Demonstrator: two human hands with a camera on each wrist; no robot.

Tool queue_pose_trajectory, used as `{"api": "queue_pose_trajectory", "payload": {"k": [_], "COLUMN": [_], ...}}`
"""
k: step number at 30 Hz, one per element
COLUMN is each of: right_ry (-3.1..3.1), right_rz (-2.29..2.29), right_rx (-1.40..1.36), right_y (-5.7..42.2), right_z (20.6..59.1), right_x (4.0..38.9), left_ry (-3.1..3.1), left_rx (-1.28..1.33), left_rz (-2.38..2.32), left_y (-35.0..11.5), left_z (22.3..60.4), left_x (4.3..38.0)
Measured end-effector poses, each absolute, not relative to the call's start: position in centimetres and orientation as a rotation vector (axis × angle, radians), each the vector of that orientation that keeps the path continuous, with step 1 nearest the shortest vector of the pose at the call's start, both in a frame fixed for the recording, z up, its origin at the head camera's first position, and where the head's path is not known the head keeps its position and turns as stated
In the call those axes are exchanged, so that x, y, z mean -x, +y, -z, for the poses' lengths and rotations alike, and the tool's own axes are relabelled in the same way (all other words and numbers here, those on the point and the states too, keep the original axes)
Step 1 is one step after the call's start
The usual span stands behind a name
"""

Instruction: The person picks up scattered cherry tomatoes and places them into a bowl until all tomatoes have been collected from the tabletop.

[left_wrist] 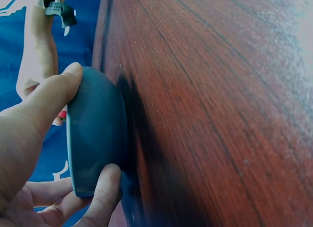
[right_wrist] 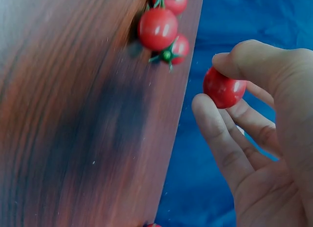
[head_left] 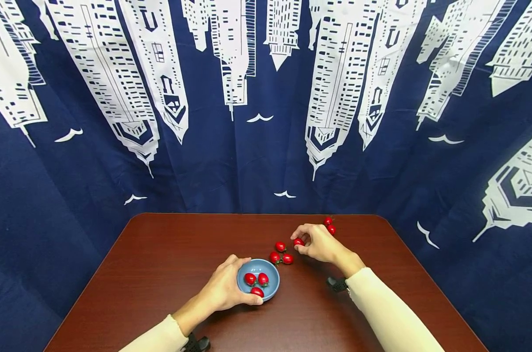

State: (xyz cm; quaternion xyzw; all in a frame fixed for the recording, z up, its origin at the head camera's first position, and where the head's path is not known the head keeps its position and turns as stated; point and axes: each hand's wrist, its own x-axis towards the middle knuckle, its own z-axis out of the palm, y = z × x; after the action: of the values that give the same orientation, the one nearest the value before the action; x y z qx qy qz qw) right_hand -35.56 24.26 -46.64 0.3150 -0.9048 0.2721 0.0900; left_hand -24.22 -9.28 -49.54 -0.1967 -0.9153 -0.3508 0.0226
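Observation:
My left hand [head_left: 225,287] grips the rim of a small blue bowl [head_left: 272,289], thumb on the near side and fingers on the far side. In the left wrist view the bowl [left_wrist: 98,131] shows its outer wall just over the wood. Inside it lie three cherry tomatoes [head_left: 263,279]. My right hand [head_left: 319,243] pinches a single cherry tomato [right_wrist: 224,88] between thumb and fingers, held above the table. Between the bowl and this hand sits a cluster of three cherry tomatoes [head_left: 281,247] with green stems.
Two more cherry tomatoes [head_left: 331,230] lie behind my right hand near the far edge of the brown wooden table [head_left: 195,239]. A dark blue cloth [head_left: 213,166] with white printed buildings hangs behind the table.

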Motion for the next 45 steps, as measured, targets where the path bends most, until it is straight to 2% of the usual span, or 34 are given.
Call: {"api": "queue_pose_trajectory", "payload": {"k": [25, 45], "right_ry": [-2.628, -2.756], "right_rz": [-0.8, -0.837], "right_rx": [-1.289, -1.44], "right_y": [18.8, 17.2], "right_z": [44.6, 44.7], "right_x": [30.8, 28.9], "left_ry": [-2.843, -2.889], "left_rx": [0.601, 0.584], "left_rz": [1.096, 1.052], "left_y": [-9.3, -9.1], "left_z": [49.6, 49.5], "left_x": [24.4, 24.4]}}
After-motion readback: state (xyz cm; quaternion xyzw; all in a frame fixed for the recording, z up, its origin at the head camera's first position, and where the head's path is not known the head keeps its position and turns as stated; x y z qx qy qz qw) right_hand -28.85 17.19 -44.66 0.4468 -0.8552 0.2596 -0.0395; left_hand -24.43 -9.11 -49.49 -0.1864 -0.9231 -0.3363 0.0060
